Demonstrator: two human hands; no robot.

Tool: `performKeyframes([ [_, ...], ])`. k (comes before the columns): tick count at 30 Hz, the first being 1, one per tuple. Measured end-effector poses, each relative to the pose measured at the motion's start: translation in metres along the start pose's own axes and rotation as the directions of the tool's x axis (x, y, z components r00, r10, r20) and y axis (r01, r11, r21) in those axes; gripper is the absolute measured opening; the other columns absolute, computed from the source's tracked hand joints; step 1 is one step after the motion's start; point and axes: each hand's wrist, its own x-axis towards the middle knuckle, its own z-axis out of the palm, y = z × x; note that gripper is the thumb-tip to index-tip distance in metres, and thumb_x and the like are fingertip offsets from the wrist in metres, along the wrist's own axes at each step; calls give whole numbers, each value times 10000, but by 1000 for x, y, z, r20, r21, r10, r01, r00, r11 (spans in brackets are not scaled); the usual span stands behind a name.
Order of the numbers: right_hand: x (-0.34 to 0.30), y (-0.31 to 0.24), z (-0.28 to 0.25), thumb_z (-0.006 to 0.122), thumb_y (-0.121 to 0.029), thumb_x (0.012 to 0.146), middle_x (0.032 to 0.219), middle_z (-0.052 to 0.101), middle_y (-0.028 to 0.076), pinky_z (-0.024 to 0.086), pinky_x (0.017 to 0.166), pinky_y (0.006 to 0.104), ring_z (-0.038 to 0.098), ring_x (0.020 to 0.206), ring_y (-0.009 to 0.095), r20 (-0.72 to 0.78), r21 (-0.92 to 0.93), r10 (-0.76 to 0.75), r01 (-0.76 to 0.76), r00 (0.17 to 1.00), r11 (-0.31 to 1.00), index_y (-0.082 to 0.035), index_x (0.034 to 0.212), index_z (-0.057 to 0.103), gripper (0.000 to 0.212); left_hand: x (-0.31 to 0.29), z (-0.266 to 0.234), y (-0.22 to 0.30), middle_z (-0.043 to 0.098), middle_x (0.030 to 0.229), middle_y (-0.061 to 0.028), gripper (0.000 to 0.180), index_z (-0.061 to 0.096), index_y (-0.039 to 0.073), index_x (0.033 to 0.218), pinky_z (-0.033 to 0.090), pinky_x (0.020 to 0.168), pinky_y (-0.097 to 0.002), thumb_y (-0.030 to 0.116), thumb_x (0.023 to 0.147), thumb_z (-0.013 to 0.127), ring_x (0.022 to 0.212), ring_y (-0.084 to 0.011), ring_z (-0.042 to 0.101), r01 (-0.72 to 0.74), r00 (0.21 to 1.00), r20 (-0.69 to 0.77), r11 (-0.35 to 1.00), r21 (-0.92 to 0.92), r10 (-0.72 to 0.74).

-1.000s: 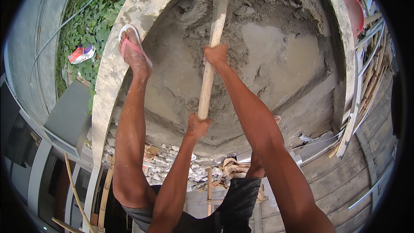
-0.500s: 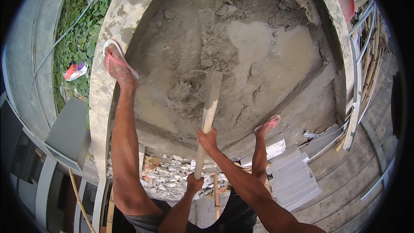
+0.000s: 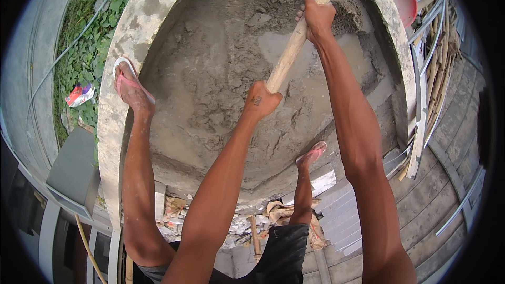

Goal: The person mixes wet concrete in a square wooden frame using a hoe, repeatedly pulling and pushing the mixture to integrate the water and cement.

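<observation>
Both my hands are closed round the wooden handle of a hoe (image 3: 288,60), which slants up to the right. My left hand (image 3: 262,99) grips the handle's lower end, and my right hand (image 3: 319,18) holds it farther up. The hoe's head is mostly cut off at the top edge of the picture. Below the handle spreads a bed of wet grey mortar (image 3: 205,79), lumpy, with a murky puddle (image 3: 273,46) on its right part. Raised concrete edges (image 3: 111,142) enclose it on the left and right.
My left foot, in a pink flip-flop (image 3: 134,81), stands on the left concrete edge; my right foot rests by the mortar's near side. A red basin (image 3: 402,1) and bamboo poles (image 3: 439,73) lie at the right. Rubble (image 3: 236,226) lies below, and green plants (image 3: 100,37) grow at the left.
The hoe has been lifted from the mortar and swung up and to the right, its head going nearly out of view. Both hands have risen with it.
</observation>
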Motion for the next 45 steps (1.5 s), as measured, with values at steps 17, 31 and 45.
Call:
performKeyframes([
  [17,-66,112,42,675,-176,792,953,709,270,568,713,395,731,852,339,130,-643,415,-242,901,727,168,1090,634,457,-76,15,-58,507,599,-40,115,515,27,715,390,405,-322,73,751,615,439,-132,459,422,901,121,776,-469,-417],
  [31,-330,226,-57,705,-119,807,753,654,137,513,564,369,657,629,208,70,-226,594,-568,801,792,69,973,619,265,-261,60,-265,623,648,-173,182,601,-43,775,506,601,-442,123,738,664,583,-321,629,436,895,-89,900,-20,-436],
  [45,-301,94,-133,561,40,837,736,528,69,470,568,344,543,619,193,34,346,570,-545,821,764,-31,939,491,143,-200,50,-249,677,854,-263,212,649,36,979,537,712,-455,109,781,664,871,-437,667,50,997,37,966,254,-61],
])
